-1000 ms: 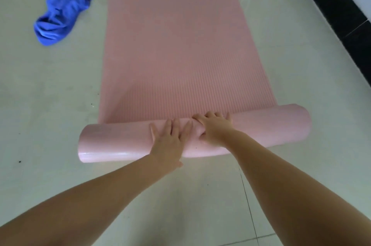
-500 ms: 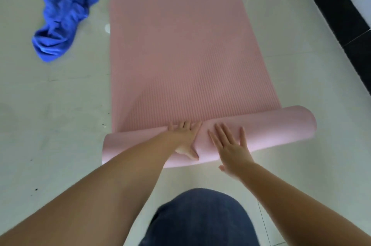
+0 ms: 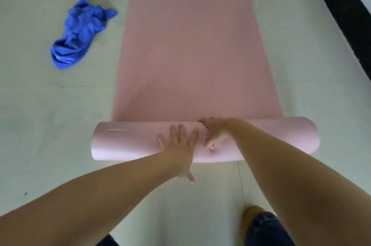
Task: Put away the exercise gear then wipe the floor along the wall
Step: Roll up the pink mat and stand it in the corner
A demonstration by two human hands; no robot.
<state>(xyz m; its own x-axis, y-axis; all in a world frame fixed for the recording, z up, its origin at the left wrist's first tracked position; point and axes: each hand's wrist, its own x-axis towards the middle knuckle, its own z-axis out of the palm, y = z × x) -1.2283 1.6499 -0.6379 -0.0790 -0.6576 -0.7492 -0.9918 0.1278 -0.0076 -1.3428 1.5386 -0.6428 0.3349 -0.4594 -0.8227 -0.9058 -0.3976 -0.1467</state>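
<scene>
The pink yoga mat (image 3: 192, 48) lies half rolled on the pale floor (image 3: 40, 125); the left hand (image 3: 178, 145) presses flat, fingers spread, on the roll, the right hand (image 3: 215, 132) curls over its top; a blue cloth (image 3: 80, 32) lies far left

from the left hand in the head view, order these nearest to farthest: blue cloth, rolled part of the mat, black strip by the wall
1. Rolled part of the mat: under the left hand.
2. Blue cloth: on the floor, far left.
3. Black strip: far right, along the wall.
</scene>
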